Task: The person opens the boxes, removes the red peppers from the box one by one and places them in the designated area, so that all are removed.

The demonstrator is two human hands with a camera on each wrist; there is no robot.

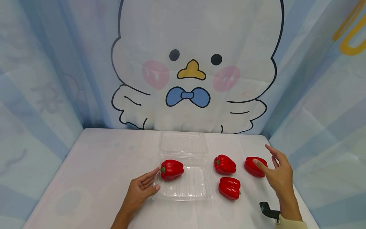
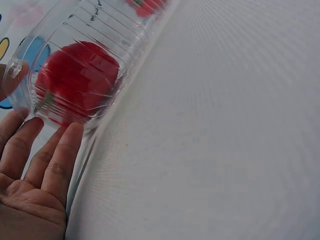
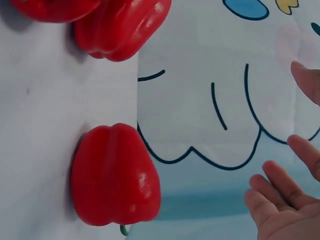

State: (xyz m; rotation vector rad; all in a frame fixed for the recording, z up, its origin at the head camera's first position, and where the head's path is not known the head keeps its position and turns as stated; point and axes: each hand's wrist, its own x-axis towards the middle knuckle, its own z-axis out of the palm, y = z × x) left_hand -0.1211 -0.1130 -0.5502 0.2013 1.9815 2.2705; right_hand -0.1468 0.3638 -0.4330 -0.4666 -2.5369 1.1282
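A clear plastic clamshell container lies on the white table, its lid folded back. Inside it, at the left, a red bell pepper rests with its green stem leftward. My left hand holds the container's left edge; the left wrist view shows the thumb over the rim and fingers against the outer wall. On the right, my right hand hovers with fingers spread beside another red bell pepper. The right wrist view has that pepper apart from the fingers.
Two more red bell peppers lie right of the container, one farther back and one nearer. A dark curved strap piece sticks out at the right wrist. Printed curtains border the table at the back and sides.
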